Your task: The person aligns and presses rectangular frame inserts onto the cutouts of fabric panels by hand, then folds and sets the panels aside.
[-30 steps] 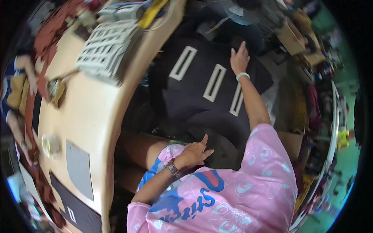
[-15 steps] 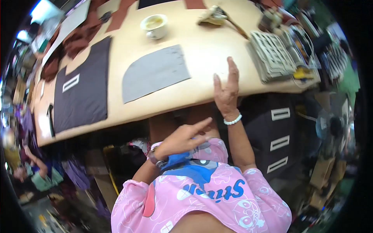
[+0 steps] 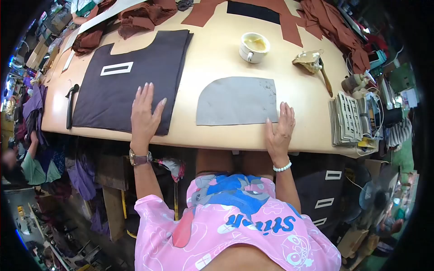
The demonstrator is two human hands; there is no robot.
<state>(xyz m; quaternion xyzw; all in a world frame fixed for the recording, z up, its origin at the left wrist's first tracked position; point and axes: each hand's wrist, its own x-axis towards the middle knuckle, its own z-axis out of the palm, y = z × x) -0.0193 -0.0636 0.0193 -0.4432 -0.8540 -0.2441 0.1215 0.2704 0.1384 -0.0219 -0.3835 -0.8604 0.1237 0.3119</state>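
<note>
My left hand (image 3: 145, 116) rests with fingers spread on the lower right part of a stack of dark cut fabric (image 3: 131, 90), holding nothing. A white rectangular frame piece (image 3: 105, 70) lies on that fabric. Beside the lower right corner of a grey rounded panel (image 3: 237, 101) is my right hand (image 3: 280, 131), fingers extended and thumb apart, near the table edge; nothing is in it. Whether its thumb touches the panel I cannot tell.
On the table (image 3: 181, 113) stand a white cup (image 3: 254, 48) of yellowish paste, a crusted brush (image 3: 325, 79), a hammer (image 3: 69, 108), stacked pale frame strips (image 3: 346, 119) and reddish-brown fabric (image 3: 334, 27). Dark fabric with white frames (image 3: 316, 189) hangs at the lower right.
The view has swung from the dark fabric at the side to face the table. My left hand has moved from above my lap onto the dark stack; my right hand has come down near the grey panel.
</note>
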